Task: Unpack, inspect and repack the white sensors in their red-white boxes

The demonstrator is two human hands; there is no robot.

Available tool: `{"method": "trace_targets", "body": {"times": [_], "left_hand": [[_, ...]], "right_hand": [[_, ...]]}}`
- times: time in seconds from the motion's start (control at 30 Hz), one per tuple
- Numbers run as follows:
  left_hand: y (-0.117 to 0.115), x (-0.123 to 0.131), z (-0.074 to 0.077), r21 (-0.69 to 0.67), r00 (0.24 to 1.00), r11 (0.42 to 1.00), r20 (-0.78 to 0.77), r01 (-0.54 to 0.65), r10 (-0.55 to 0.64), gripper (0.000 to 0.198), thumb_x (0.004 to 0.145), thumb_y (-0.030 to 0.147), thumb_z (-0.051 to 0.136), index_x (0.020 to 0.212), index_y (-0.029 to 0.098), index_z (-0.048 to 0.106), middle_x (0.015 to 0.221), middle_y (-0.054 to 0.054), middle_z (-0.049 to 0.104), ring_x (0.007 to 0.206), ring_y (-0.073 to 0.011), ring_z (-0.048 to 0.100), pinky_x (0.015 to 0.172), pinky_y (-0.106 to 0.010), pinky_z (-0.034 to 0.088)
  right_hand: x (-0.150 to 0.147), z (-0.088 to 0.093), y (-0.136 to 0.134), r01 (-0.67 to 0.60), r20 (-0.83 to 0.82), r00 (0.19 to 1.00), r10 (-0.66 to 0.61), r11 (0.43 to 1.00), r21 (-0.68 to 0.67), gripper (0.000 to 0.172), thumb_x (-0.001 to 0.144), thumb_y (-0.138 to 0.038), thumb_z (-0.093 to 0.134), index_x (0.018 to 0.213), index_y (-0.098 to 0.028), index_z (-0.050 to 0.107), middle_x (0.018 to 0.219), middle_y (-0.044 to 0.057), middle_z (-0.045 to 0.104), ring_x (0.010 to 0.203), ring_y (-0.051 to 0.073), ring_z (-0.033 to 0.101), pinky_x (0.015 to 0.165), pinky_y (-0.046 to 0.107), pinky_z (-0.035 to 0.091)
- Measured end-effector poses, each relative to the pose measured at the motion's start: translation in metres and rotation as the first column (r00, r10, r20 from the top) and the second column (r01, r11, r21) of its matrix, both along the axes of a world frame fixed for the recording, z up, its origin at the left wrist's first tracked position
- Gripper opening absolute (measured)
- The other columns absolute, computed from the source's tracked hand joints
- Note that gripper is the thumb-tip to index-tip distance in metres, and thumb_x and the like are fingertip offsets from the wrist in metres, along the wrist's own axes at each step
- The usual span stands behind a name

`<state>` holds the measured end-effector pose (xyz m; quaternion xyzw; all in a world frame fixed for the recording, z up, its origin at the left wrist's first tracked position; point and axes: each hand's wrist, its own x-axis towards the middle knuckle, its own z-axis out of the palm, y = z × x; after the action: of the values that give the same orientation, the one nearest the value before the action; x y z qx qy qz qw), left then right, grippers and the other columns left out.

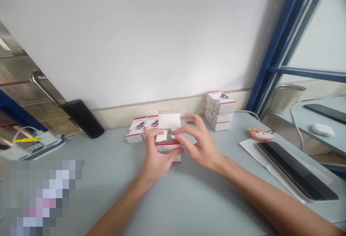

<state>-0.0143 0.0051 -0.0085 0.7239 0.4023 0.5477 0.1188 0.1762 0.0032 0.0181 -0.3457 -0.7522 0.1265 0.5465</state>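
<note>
A small white and red cardboard box [169, 144] marked "DETECTOR" is in front of me on the table, its top end open. Its lid flap [169, 120] stands up at the back, and two small side flaps show at the opening. My left hand [158, 153] is wrapped around the box from the left, thumb across its front. From the right, my right hand [198, 140] has its fingertips at the right side flap, with another finger stretched toward the lid. What lies inside the box is hidden.
Closed matching boxes [136, 126] lie behind on the left. A stack of similar boxes [220, 110] stands at the back right by the wall. Farther right are an orange animal-face case [261, 134] and a black phone-like device [297, 171] on paper. A black cylinder [83, 119] and power strip [40, 146] are left.
</note>
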Motion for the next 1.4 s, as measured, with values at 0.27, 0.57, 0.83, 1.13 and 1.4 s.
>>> {"method": "trace_targets", "body": {"times": [0.27, 0.57, 0.83, 1.13, 1.4], "left_hand": [[-0.009, 0.004, 0.012, -0.269, 0.915, 0.892, 0.285, 0.363, -0.286, 0.043, 0.099, 0.038, 0.063, 0.127, 0.032, 0.031, 0.133, -0.008, 0.055, 0.115, -0.0224, 0.069, 0.096, -0.041, 0.060], [-0.002, 0.000, 0.001, -0.209, 0.937, 0.917, 0.167, 0.338, -0.307, 0.063, 0.100, 0.042, 0.064, 0.148, 0.033, 0.025, 0.136, -0.012, 0.060, 0.128, -0.0274, 0.065, 0.107, -0.049, 0.056], [0.006, -0.003, -0.002, -0.160, 0.968, 0.965, 0.182, 0.205, -0.176, 0.033, 0.101, 0.044, 0.063, 0.128, 0.028, 0.055, 0.136, -0.009, 0.064, 0.131, -0.0268, 0.062, 0.111, -0.046, 0.053], [0.038, -0.026, 0.001, -0.198, 0.987, 0.972, 0.072, -0.128, 0.145, 0.042, 0.105, 0.051, 0.051, 0.139, 0.027, 0.054, 0.141, -0.012, 0.063, 0.131, -0.0266, 0.061, 0.108, -0.045, 0.052], [0.057, -0.067, -0.002, -0.269, 0.822, 0.796, 0.023, -0.543, 0.569, 0.041, 0.099, 0.042, 0.051, 0.134, 0.025, 0.065, 0.141, -0.018, 0.060, 0.148, -0.0396, 0.041, 0.124, -0.066, 0.023]], "right_hand": [[-0.003, 0.005, -0.001, -0.144, -0.207, 0.970, 0.131, 0.988, -0.050, 0.039, 0.101, -0.031, 0.068, 0.137, -0.030, 0.055, 0.119, 0.006, 0.071, 0.115, 0.022, 0.068, 0.103, 0.043, 0.057], [-0.003, 0.010, -0.004, -0.007, -0.135, 0.991, 0.007, 1.000, 0.001, 0.011, 0.102, -0.029, 0.061, 0.098, -0.025, 0.071, 0.098, 0.005, 0.072, 0.090, 0.020, 0.068, 0.084, 0.037, 0.056], [0.006, 0.004, -0.002, -0.096, 0.076, 0.992, 0.099, 0.995, -0.037, 0.024, 0.096, -0.030, 0.069, 0.120, -0.027, 0.071, 0.147, 0.012, 0.055, 0.131, 0.029, 0.060, 0.108, 0.048, 0.052], [0.004, -0.019, 0.015, -0.130, -0.076, 0.991, 0.106, 0.810, -0.572, 0.065, 0.089, -0.042, 0.074, 0.147, -0.026, 0.049, 0.117, 0.008, 0.073, 0.073, 0.016, 0.069, 0.060, 0.029, 0.055], [-0.013, -0.015, 0.024, 0.341, 0.028, 0.937, -0.348, 0.895, -0.287, 0.048, 0.090, -0.043, 0.074, 0.130, -0.024, 0.058, 0.110, 0.008, 0.074, 0.086, 0.025, 0.071, 0.072, 0.037, 0.055]]}}
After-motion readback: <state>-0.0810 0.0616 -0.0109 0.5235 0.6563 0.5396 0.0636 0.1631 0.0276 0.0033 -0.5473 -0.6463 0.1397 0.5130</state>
